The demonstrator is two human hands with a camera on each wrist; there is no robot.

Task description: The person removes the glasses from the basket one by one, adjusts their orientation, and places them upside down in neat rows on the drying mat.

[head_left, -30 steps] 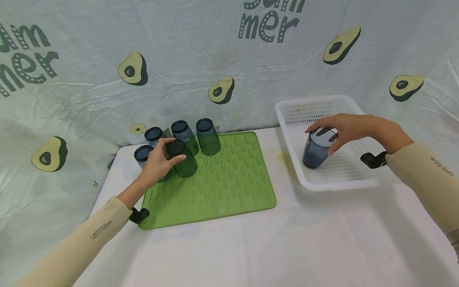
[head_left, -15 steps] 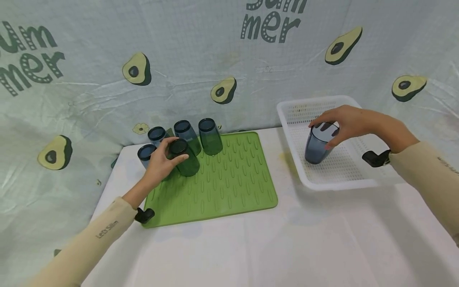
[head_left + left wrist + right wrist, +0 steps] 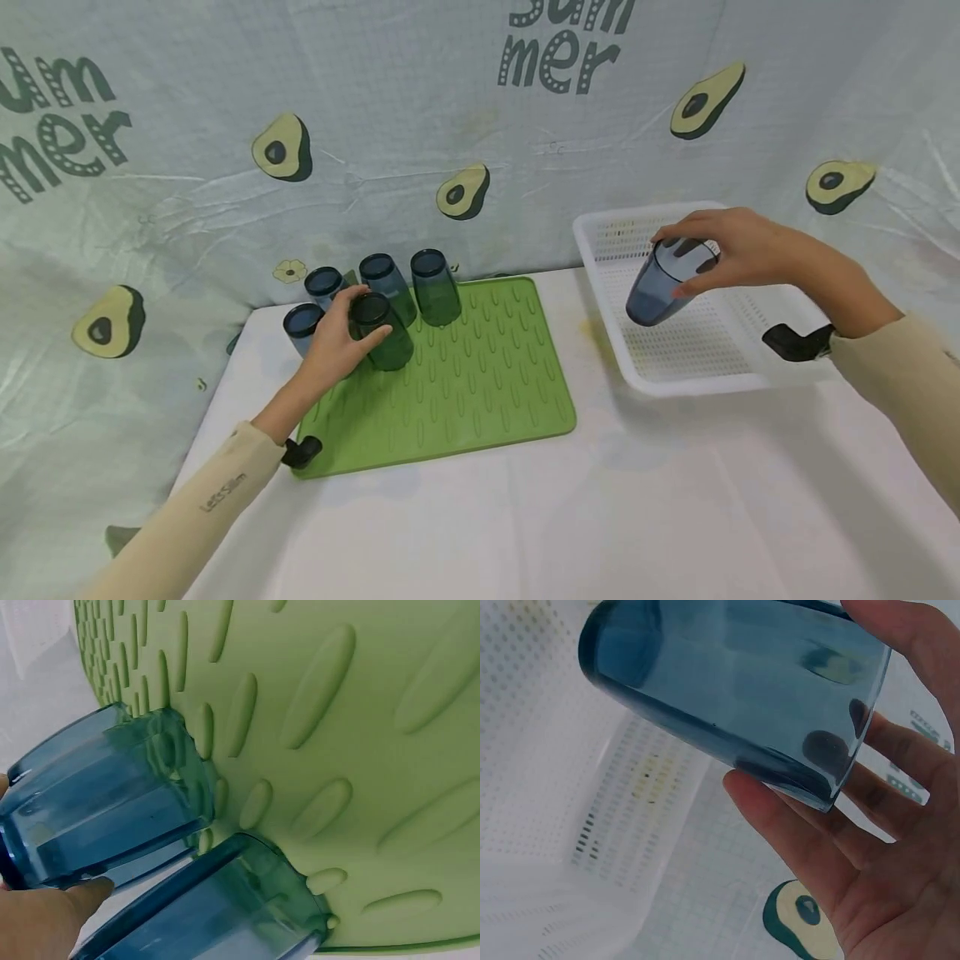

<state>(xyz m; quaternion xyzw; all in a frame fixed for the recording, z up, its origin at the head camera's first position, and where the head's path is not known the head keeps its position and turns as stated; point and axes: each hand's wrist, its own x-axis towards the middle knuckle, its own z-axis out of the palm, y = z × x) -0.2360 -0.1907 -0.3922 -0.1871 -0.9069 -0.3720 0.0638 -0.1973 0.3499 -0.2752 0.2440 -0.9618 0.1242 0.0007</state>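
My left hand [image 3: 330, 343] grips an upside-down blue glass tumbler [image 3: 392, 343] by its base end, with the rim down on the green mat [image 3: 480, 392]. In the left wrist view, that tumbler [image 3: 112, 799] stands close beside another glass [image 3: 225, 911]. My right hand [image 3: 757, 258] holds a second blue tumbler [image 3: 654, 292] by its rim, mouth up and tilted, over the white basket [image 3: 697, 385]. Fingers and thumb spread round this tumbler's rim [image 3: 720, 690] in the right wrist view.
Several more upside-down tumblers stand along the mat's back left, among them one at the back [image 3: 437, 292] and one at the left edge [image 3: 302, 323]. A white cloth [image 3: 525, 517] covers the table. Behind it hangs an avocado-print curtain [image 3: 375, 108].
My right hand has raised its tumbler up from the basket floor, and the tumbler now leans more. The left hand stays on its glass.
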